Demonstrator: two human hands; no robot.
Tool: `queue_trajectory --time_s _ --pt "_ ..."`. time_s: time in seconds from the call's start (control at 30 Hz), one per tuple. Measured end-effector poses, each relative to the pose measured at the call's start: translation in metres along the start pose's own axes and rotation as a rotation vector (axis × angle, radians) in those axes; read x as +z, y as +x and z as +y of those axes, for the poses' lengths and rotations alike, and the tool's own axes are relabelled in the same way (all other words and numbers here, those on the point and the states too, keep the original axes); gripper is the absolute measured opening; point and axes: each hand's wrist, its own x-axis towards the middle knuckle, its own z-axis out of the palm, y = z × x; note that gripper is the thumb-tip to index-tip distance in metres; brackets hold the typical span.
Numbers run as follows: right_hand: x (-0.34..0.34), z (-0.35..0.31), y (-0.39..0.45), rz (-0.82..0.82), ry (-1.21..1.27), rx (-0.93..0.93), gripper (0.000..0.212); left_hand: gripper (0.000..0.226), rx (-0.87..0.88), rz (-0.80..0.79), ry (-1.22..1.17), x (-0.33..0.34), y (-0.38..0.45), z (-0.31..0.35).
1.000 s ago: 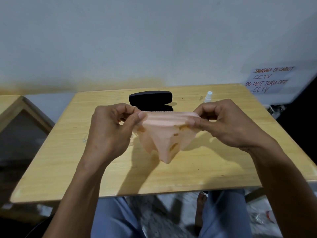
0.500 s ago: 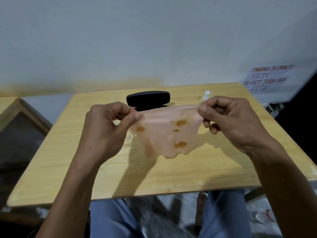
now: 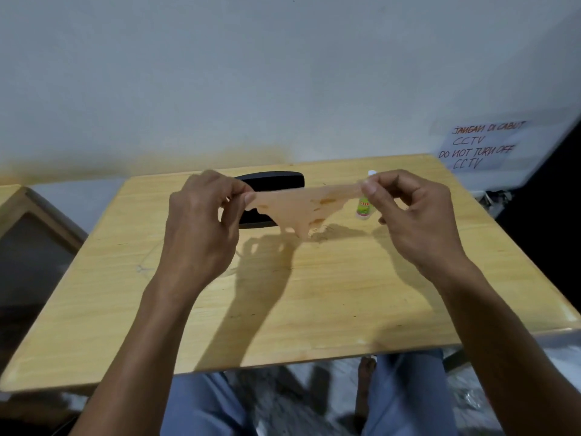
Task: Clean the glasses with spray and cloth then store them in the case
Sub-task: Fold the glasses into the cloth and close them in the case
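Your cloth is stretched out in the air, with the case and spray bottle behind it on the bench.

You have the thin peach cloth (image 3: 301, 204), marked with brownish stains, pulled taut by its upper edge above the bench (image 3: 283, 303), its lower part hanging in a ragged point. Behind it the black glasses case (image 3: 273, 183) lies lengthwise near the far edge of the bench, partly hidden by the cloth. The small spray bottle (image 3: 364, 207), white-capped with a green and red label, stands upright to the right of the case. You cannot see the glasses clearly in this view.
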Motion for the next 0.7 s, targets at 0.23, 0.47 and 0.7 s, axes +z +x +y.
queue_trajectory --time_s 0.23,0.47,0.7 --pt "-0.020 0.067 -0.080 -0.334 -0.308 0.135 0.009 0.031 -0.027 -0.456 0.096 0.043 -0.101 -0.017" --pt "-0.021 0.065 -0.076 -0.420 -0.405 0.114 0.019 0.023 -0.045 -0.459 0.088 0.048 -0.110 -0.020" --pt "-0.025 0.065 -0.075 -0.445 -0.416 0.117 0.020 0.015 -0.051 -0.460 0.054 0.046 -0.108 -0.020"
